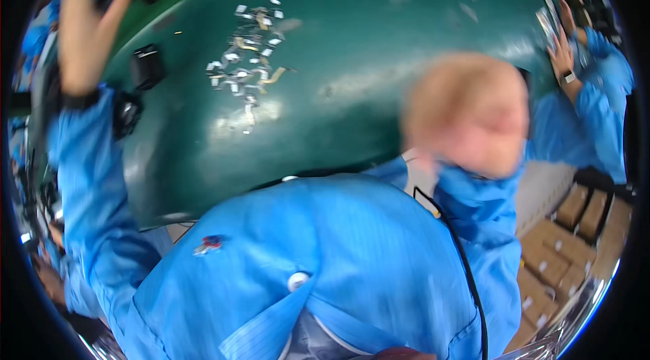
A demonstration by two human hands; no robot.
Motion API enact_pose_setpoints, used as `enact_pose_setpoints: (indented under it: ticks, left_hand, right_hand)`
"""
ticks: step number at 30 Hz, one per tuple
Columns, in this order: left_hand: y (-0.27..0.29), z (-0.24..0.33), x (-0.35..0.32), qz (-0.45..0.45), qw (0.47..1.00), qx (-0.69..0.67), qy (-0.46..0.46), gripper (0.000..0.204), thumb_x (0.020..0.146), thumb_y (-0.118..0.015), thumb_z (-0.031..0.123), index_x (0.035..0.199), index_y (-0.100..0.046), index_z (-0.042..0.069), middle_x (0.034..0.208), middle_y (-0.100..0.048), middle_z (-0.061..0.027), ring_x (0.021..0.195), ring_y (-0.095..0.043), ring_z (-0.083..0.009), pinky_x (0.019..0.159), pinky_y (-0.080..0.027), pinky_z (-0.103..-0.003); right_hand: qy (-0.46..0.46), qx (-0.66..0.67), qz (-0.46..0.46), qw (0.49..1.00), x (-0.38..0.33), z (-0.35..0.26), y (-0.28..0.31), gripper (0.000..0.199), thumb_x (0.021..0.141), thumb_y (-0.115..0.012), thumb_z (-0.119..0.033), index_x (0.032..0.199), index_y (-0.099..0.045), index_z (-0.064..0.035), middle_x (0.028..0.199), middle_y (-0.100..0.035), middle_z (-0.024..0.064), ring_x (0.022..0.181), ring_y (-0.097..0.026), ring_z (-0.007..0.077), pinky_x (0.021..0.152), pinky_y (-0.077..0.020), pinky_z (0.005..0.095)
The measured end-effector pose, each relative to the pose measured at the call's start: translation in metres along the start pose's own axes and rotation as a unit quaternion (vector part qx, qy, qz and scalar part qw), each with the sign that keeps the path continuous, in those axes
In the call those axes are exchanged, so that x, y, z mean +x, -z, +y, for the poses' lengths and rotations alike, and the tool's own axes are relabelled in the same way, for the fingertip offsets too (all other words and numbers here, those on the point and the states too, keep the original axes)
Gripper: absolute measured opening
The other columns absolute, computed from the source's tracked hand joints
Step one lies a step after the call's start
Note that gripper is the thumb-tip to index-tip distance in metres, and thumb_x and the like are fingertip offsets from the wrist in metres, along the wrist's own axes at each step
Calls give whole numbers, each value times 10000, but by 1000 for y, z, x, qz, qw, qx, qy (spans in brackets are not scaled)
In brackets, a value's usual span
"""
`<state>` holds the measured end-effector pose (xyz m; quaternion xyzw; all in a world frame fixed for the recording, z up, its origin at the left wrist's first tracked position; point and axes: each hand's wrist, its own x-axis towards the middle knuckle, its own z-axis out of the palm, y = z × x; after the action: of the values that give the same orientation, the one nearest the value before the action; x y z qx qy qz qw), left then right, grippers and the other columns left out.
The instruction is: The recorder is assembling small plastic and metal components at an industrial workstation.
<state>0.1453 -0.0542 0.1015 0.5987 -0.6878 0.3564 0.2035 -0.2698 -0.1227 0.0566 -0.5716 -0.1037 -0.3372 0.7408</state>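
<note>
My left hand (91,28) is raised at the far left, thumb and fingers apart and nothing in it. Below and right of it, a black box-like object (147,66) lies on the green tabletop (325,42). Close to the camera, my right hand (467,113) is badly smeared by motion, so its fingers and anything in them cannot be made out. Between the hands, toward the far side, a loose scatter of small white, black and tan strip-like parts (247,55) lies on the table.
Another dark object (126,113) rests by the left table edge. A few pale flat pieces (469,11) lie at the far right. Beyond them are another person's hands (562,55). Brown cartons (548,252) stand at the lower right. A black cable (464,252) runs down my front.
</note>
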Motion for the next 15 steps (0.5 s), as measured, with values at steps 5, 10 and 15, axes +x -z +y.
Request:
enact_pose_setpoints:
  ticks: [5,10,15]
  left_hand:
    - [73,60,-46,-76,989,-105,-70,505,825,-657,-56,1303,-501,-10,1370,-476,-241,1259,-518,-367,1056,-423,-427]
    - [87,85,-96,-66,950,-298,-71,544,861,-574,-101,1364,-410,24,1443,-349,-244,1267,-503,-381,1011,-463,-451]
    - [76,113,-79,-36,920,-390,14,511,892,-554,-58,1371,-400,34,1462,-339,-232,1246,-520,-349,974,-472,-403]
  right_hand:
    - [-439,-232,-30,868,-142,-107,22,422,814,-700,45,1224,-619,-13,802,-706,86,656,-638,113,615,-501,237]
    - [-440,27,201,875,-235,-48,-79,562,852,-678,45,1370,-471,-27,784,-663,36,692,-610,66,607,-478,209]
    - [-346,-98,260,896,-237,-43,-100,208,916,-580,29,1123,-581,3,861,-655,53,755,-650,103,664,-517,244]
